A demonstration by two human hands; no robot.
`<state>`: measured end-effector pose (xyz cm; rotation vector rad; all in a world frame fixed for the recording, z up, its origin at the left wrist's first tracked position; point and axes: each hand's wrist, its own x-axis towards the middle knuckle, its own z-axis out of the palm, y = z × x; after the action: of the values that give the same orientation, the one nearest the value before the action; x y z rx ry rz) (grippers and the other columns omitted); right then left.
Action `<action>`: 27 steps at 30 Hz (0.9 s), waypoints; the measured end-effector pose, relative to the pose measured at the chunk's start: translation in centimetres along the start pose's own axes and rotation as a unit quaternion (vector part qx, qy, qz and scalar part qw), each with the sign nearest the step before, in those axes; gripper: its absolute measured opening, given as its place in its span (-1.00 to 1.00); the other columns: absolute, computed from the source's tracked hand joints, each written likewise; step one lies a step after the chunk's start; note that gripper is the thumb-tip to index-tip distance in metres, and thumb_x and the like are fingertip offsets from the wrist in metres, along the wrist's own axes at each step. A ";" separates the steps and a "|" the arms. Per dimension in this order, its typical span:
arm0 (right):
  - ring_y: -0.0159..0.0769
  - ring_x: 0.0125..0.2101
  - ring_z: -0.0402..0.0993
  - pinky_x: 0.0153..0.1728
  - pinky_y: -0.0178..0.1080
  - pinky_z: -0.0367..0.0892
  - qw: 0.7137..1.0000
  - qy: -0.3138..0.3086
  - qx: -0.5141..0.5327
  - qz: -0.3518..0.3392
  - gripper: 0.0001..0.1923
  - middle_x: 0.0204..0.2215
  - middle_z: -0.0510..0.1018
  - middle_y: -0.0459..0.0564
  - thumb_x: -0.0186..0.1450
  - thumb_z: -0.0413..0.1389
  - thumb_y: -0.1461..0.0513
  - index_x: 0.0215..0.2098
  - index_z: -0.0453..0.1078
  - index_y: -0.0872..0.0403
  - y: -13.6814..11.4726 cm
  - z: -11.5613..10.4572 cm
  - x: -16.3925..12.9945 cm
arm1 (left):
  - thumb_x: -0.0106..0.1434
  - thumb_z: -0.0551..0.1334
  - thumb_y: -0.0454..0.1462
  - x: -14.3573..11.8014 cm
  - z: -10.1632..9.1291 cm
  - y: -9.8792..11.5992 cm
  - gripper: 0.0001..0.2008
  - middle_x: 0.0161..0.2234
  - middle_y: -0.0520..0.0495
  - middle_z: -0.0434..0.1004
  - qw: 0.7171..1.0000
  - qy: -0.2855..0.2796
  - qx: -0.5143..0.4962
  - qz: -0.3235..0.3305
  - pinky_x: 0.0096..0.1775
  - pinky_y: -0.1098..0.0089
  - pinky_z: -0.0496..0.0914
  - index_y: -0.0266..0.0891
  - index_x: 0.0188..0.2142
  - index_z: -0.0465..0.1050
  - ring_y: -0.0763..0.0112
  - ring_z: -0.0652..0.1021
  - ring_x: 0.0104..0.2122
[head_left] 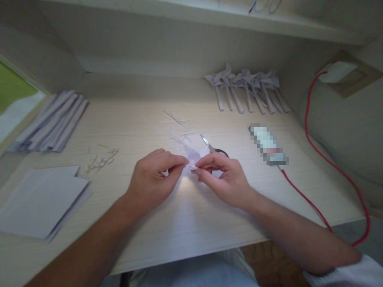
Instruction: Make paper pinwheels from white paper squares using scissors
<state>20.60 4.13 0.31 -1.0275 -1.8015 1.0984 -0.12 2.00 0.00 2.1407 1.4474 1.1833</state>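
Head view: left hand (152, 173) and right hand (229, 181) pinch white paper (192, 154) well inside the tabletop's front edge (191, 256).

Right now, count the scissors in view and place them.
1: the scissors lie on the desk just beyond the right hand, which partly hides their handles. No other pair shows.

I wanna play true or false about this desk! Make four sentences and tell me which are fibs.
1. The left hand and right hand both pinch white paper. True.
2. The scissors lie closer to the person than the hands. False: the scissors lie beyond the right hand.
3. Paper pinwheels lie at the back right of the desk. True.
4. The flat paper sheets lie on the right. False: the flat paper sheets lie on the left.
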 end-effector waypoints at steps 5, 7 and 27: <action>-0.39 -0.42 0.55 -0.40 -0.35 0.43 0.999 -0.011 -0.033 -0.027 -0.95 -0.40 0.63 -0.06 0.29 0.25 0.30 -0.26 0.55 0.10 0.0 -0.2 0.0 | 0.23 0.31 -0.46 0.2 0.0 0.1 -0.82 -0.46 0.05 0.55 1.000 0.000 -0.001 -0.001 -0.33 0.37 0.33 -0.18 -0.27 0.63 0.43 0.49 -0.42; -0.38 -0.40 0.55 -0.39 -0.36 0.43 0.999 -0.012 -0.041 -0.034 -0.94 -0.39 0.64 -0.06 0.29 0.25 0.30 -0.25 0.55 0.11 0.0 -0.2 -0.1 | 0.23 0.31 -0.46 0.3 0.1 0.1 -0.83 -0.46 0.03 0.54 1.000 -0.004 -0.007 0.004 -0.32 0.36 0.34 -0.19 -0.27 0.63 0.42 0.50 -0.41; -0.36 -0.40 0.55 -0.38 -0.33 0.44 0.998 -0.007 -0.050 -0.032 -0.94 -0.39 0.64 -0.07 0.29 0.24 0.29 -0.25 0.55 0.08 0.1 -0.2 -0.1 | 0.27 0.28 -0.43 0.3 0.1 0.0 -0.83 -0.37 -0.03 0.51 1.000 -0.015 -0.009 0.015 -0.26 0.30 0.38 -0.16 -0.24 0.63 0.35 0.50 -0.32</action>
<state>20.83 4.18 0.28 -1.0162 -1.9035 0.9879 0.00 2.24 0.11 2.1656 1.3904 1.1651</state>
